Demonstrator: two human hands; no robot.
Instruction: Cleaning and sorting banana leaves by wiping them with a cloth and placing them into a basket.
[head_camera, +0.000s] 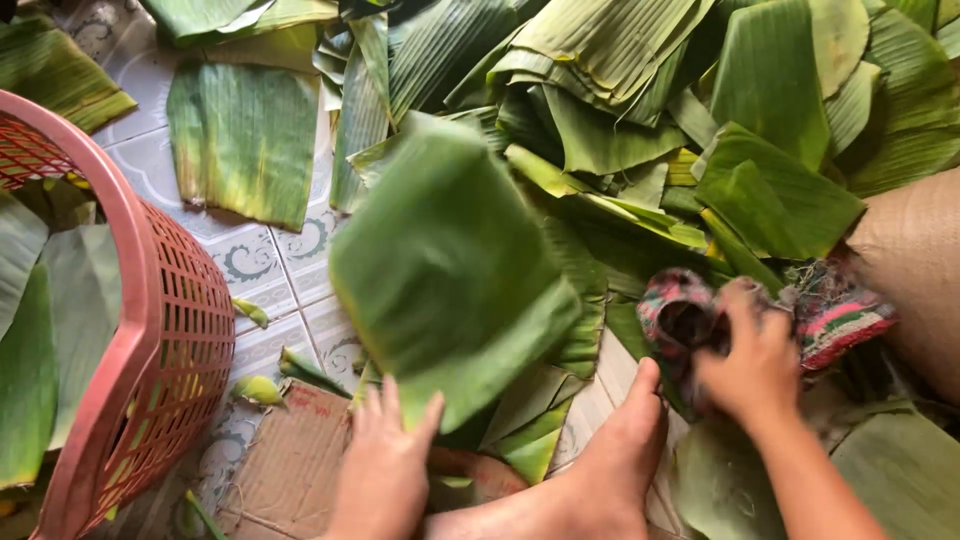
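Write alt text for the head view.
Left hand holds a blurred banana leaf; right hand grips a multicoloured cloth. A bare foot lies between them, with a leaf pile behind and a red basket left.

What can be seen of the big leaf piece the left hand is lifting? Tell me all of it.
The leaf piece is a broad, roughly rectangular cut of banana leaf, deep green with fine parallel ribbing and a paler strip along its lower right edge. It is blurred, so finer detail is unclear. It hangs tilted above the leaf pile and the patterned tile floor. The left hand meets its lower edge, fingers up against it; the exact grip is hidden. Nothing else visibly touches it.
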